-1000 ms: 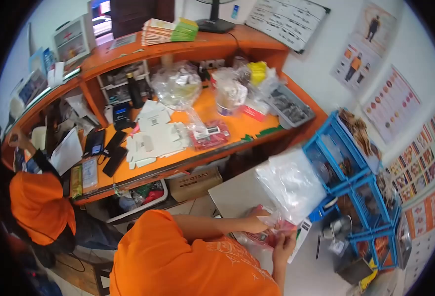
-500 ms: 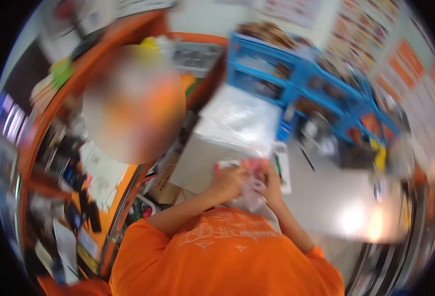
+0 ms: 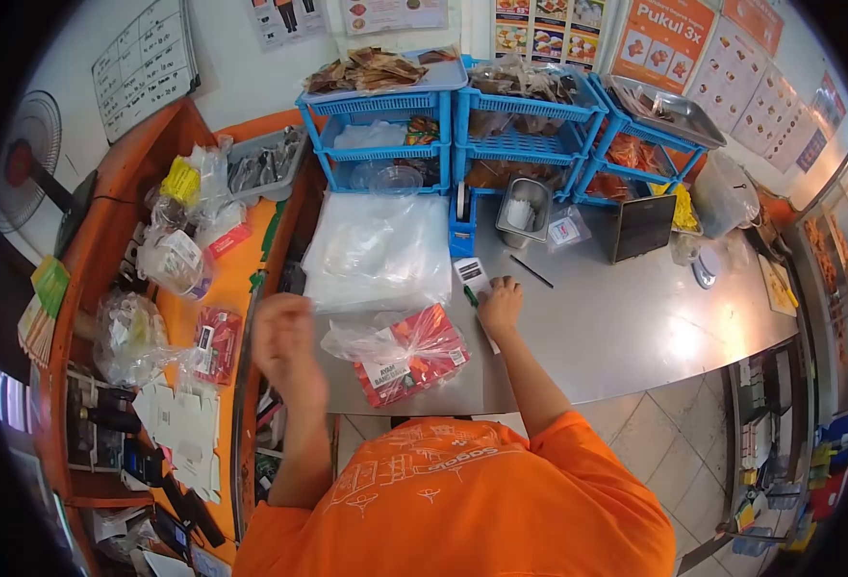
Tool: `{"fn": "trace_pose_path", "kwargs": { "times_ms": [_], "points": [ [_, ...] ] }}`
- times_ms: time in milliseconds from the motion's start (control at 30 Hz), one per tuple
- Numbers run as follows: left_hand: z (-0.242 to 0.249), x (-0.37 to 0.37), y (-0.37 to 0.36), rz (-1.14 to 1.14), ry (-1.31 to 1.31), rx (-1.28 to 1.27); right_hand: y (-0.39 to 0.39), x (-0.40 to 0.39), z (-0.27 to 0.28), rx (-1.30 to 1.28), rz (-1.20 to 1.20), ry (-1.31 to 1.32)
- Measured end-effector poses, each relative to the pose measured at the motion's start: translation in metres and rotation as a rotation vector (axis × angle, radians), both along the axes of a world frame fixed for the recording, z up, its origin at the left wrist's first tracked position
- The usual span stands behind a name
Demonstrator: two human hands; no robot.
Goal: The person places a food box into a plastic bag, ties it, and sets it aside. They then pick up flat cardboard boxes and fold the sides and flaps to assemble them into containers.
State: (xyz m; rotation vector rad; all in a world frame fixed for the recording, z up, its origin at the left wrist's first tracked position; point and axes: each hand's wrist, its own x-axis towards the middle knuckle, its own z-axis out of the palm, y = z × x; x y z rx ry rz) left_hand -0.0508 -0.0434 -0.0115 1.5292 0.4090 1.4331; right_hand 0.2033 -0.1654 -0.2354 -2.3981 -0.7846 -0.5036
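Note:
A red printed box (image 3: 419,348) in a clear plastic bag lies on the metal counter in front of me, the bag's gathered top (image 3: 352,343) flopped to the left. My left hand (image 3: 287,348), blurred by motion, is raised left of the box, its fingers loosely apart and nothing visible in them. My right hand (image 3: 501,305) rests to the right of the box at the edge of a white paper slip (image 3: 475,273). Its fingers reach forward on the counter. Beside its thumb lies a green pen (image 3: 470,295).
A stack of clear plastic bags (image 3: 378,252) lies behind the box. Blue racks (image 3: 457,144), a tape dispenser (image 3: 462,226) and a metal container (image 3: 524,210) stand along the back. A black pen (image 3: 531,271) is right of my hand. The orange shelf (image 3: 178,313) at left holds bagged goods.
Both hands were together on the bagged red box and have let go. It now lies on the counter. My left hand has moved left, my right hand to the paper slip.

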Motion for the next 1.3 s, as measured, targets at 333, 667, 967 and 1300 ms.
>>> {"fn": "trace_pose_path", "kwargs": {
  "times_ms": [333,667,967,1300],
  "points": [
    [-0.039,0.04,-0.034,-0.287,0.055,-0.451,0.013,-0.06,0.138,0.512,0.383,0.323],
    [-0.031,0.006,-0.011,-0.424,0.053,-0.512,0.1,0.082,-0.006,0.507,-0.075,0.567],
    [-0.045,-0.01,-0.01,-0.214,0.082,-0.543,0.091,0.068,-0.009,0.898,0.176,1.103],
    [-0.026,0.021,-0.013,-0.188,0.215,-0.288,0.068,-0.014,0.102,0.728,0.443,0.845]
  ]
}}
